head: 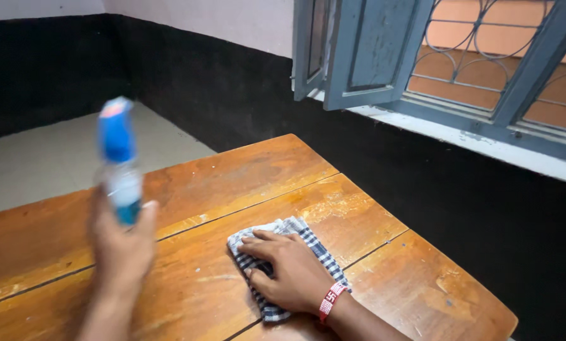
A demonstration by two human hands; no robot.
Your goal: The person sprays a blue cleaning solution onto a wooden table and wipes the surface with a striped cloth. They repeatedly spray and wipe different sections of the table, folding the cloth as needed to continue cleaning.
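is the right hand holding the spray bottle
No, the right hand lies flat on the checked cloth; the left hand holds the spray bottle.

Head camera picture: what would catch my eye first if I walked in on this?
Probably the left hand lifting a blurred clear bottle with a blue cap above the wooden table. Next, the right hand, a red band at its wrist, lying flat on a checked cloth near the table's middle. Behind, blue window shutters stand open at upper right.

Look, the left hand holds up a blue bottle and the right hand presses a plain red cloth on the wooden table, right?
Not quite. In the head view the cloth is checked, dark and white. The left hand does hold up the blue bottle, and the right hand presses on the table.
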